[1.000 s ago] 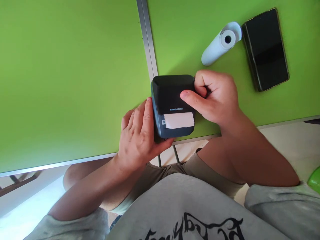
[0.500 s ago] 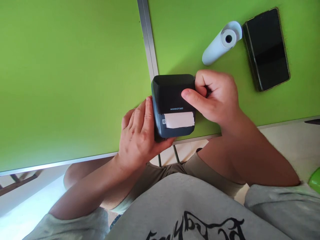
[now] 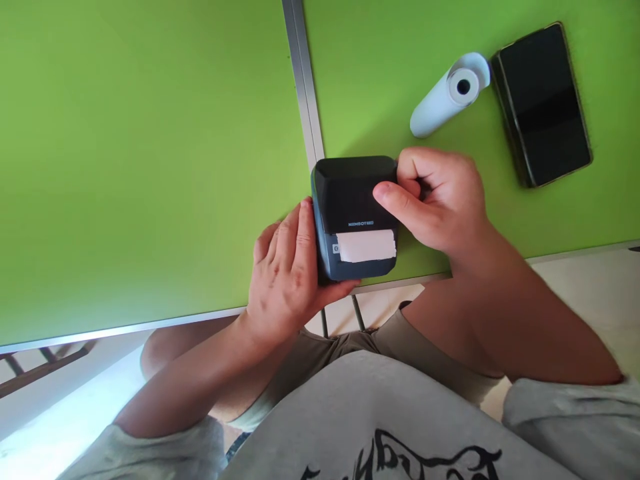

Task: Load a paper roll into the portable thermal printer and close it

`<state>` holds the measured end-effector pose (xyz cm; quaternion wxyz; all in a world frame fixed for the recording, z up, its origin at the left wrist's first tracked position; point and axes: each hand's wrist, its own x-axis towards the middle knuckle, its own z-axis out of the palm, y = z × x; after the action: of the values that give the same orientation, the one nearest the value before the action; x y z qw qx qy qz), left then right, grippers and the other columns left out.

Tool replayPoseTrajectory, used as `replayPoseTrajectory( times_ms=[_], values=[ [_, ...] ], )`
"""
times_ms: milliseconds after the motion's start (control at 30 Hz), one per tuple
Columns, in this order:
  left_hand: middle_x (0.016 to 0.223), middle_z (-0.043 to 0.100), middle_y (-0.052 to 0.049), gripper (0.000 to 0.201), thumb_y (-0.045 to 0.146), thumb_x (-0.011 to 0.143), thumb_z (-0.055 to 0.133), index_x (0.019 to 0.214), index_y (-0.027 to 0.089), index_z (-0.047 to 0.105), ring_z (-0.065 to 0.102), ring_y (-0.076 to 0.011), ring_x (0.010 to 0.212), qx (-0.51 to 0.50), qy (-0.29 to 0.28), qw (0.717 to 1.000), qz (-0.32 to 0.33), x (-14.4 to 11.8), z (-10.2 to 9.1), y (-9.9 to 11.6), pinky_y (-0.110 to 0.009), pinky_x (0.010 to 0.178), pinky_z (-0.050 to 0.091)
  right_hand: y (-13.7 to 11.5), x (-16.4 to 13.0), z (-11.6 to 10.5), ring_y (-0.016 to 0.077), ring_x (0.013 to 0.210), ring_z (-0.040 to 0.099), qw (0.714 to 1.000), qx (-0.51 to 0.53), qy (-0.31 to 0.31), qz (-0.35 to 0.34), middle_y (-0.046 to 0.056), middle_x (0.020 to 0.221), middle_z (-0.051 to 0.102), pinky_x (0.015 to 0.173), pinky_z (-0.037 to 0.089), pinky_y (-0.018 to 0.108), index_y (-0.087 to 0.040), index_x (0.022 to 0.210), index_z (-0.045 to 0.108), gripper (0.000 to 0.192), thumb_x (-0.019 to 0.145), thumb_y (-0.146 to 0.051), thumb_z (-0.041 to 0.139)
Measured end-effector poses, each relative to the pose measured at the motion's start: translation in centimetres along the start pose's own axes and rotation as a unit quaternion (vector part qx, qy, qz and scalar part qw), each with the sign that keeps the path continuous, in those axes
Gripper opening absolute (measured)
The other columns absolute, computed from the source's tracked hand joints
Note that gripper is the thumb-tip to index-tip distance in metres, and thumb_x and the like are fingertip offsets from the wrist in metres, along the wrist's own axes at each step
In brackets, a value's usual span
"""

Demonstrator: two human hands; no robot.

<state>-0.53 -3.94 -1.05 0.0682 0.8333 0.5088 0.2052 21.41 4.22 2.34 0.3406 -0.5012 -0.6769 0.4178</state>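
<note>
A black and dark-blue label printer [image 3: 357, 193] stands at the table's front edge, with a strip of pinkish-white paper [image 3: 367, 246] sticking out of its slot. Along the printer's left side lie the fingers of my left hand [image 3: 285, 273], its thumb across the near side, so the hand holds it. My right hand [image 3: 443, 200] is at the right side, fingers curled by the upper right edge and thumb over the lid. Its fingertips are partly hidden. The lid looks closed.
Beyond my right hand a white paper roll [image 3: 440, 103] lies on the green table [image 3: 150, 167]. A black smartphone [image 3: 547, 107] rests at the right on a dark object or cover. A metal strip [image 3: 303, 80] divides the tabletop. My legs are below the front edge.
The whole view has shifted slightly, so everything appears a little further right and lower. Both hands keep the same grip on the label printer, and the paper strip looks the same.
</note>
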Motion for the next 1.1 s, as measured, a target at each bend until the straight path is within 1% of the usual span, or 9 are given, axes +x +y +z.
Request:
replayPoseTrajectory(
  times_ms=[100, 267, 433, 567, 633, 700, 833, 933, 1100],
  values=[
    [0.144, 0.058, -0.029, 0.112, 0.078, 0.090, 0.055, 0.163, 0.002, 0.016, 0.060, -0.0349, 0.132, -0.007, 0.022, 1.000, 0.000, -0.15, 0.00, 0.14, -0.041, 0.111, 0.042, 0.01, 0.09, -0.02, 0.0038, 0.052, 0.023, 1.000, 0.003, -0.005, -0.005, -0.004, 0.053, 0.031, 0.051, 0.020, 0.028, -0.017, 0.058, 0.033, 0.064, 0.085, -0.060, 0.072],
    [0.145, 0.058, -0.026, 0.113, 0.075, 0.088, 0.063, 0.165, 0.008, 0.014, 0.058, -0.0333, 0.136, -0.006, 0.038, 0.999, -0.010, -0.22, -0.10, 0.44, -0.040, 0.111, 0.046, 0.11, 0.10, -0.08, 0.0035, 0.052, 0.024, 1.000, 0.010, -0.004, -0.007, -0.004, 0.053, 0.032, 0.051, 0.021, 0.028, -0.017, 0.058, 0.033, 0.063, 0.084, -0.058, 0.073],
    [0.143, 0.063, -0.022, 0.109, 0.073, 0.087, 0.065, 0.165, 0.011, 0.019, 0.060, -0.0316, 0.137, -0.008, 0.060, 0.998, 0.003, -0.28, -0.33, 0.46, -0.039, 0.112, 0.047, 0.34, -0.10, -0.01, 0.0043, 0.054, 0.026, 1.000, 0.009, -0.010, 0.000, -0.004, 0.056, 0.035, 0.053, 0.024, 0.028, -0.018, 0.061, 0.034, 0.058, 0.085, -0.054, 0.072],
    [0.141, 0.065, -0.022, 0.109, 0.069, 0.088, 0.068, 0.165, 0.010, 0.019, 0.064, -0.0300, 0.133, -0.012, 0.064, 0.998, 0.024, -0.29, -0.65, 0.36, -0.039, 0.109, 0.049, 0.72, -0.28, 0.22, 0.0047, 0.053, 0.031, 0.999, 0.031, 0.030, 0.002, -0.007, 0.061, 0.038, 0.055, 0.028, 0.027, -0.021, 0.084, 0.046, 0.033, 0.086, -0.043, 0.072],
    [0.141, 0.065, -0.022, 0.110, 0.068, 0.088, 0.068, 0.165, 0.009, 0.016, 0.065, -0.0297, 0.133, -0.005, 0.053, 0.998, 0.022, -0.27, -0.83, 0.36, -0.039, 0.109, 0.050, 0.84, -0.23, 0.27, 0.0051, 0.052, 0.032, 0.999, 0.024, 0.038, 0.013, -0.008, 0.060, 0.038, 0.055, 0.028, 0.027, -0.023, 0.097, 0.051, 0.027, 0.087, -0.039, 0.070],
    [0.142, 0.065, -0.023, 0.111, 0.067, 0.089, 0.067, 0.166, 0.007, 0.013, 0.064, -0.0295, 0.133, 0.004, 0.038, 0.999, 0.023, -0.25, -0.92, 0.41, -0.039, 0.109, 0.049, 0.85, -0.10, 0.25, 0.0055, 0.052, 0.033, 0.999, 0.001, 0.028, 0.022, -0.008, 0.059, 0.038, 0.054, 0.027, 0.028, -0.022, 0.101, 0.055, 0.026, 0.088, -0.040, 0.067],
    [0.141, 0.065, -0.023, 0.105, 0.067, 0.094, 0.060, 0.165, 0.005, 0.015, 0.065, -0.0301, 0.133, 0.016, 0.052, 0.998, 0.038, -0.27, -0.72, 0.53, -0.039, 0.106, 0.049, 0.62, 0.09, 0.17, 0.0070, 0.054, 0.039, 0.999, -0.035, 0.000, 0.031, -0.005, 0.060, 0.046, 0.053, 0.026, 0.029, -0.020, 0.104, 0.061, 0.036, 0.087, -0.052, 0.063],
    [0.142, 0.063, -0.026, 0.099, 0.060, 0.097, 0.060, 0.164, 0.003, 0.016, 0.064, -0.0311, 0.133, 0.012, 0.048, 0.998, 0.038, -0.30, -0.53, 0.61, -0.039, 0.104, 0.048, 0.49, 0.06, 0.12, 0.0080, 0.055, 0.040, 0.998, -0.041, -0.017, 0.039, -0.004, 0.061, 0.048, 0.053, 0.027, 0.029, -0.021, 0.109, 0.061, 0.046, 0.085, -0.061, 0.064],
    [0.144, 0.062, -0.024, 0.097, 0.057, 0.098, 0.061, 0.166, 0.008, 0.011, 0.063, -0.0306, 0.135, -0.012, 0.033, 0.999, 0.020, -0.24, -0.72, 0.75, -0.038, 0.105, 0.048, 0.79, -0.04, -0.06, 0.0101, 0.056, 0.041, 0.999, -0.015, -0.025, 0.041, -0.006, 0.060, 0.046, 0.053, 0.029, 0.030, -0.022, 0.120, 0.057, 0.068, 0.079, -0.076, 0.065]
  ],
)
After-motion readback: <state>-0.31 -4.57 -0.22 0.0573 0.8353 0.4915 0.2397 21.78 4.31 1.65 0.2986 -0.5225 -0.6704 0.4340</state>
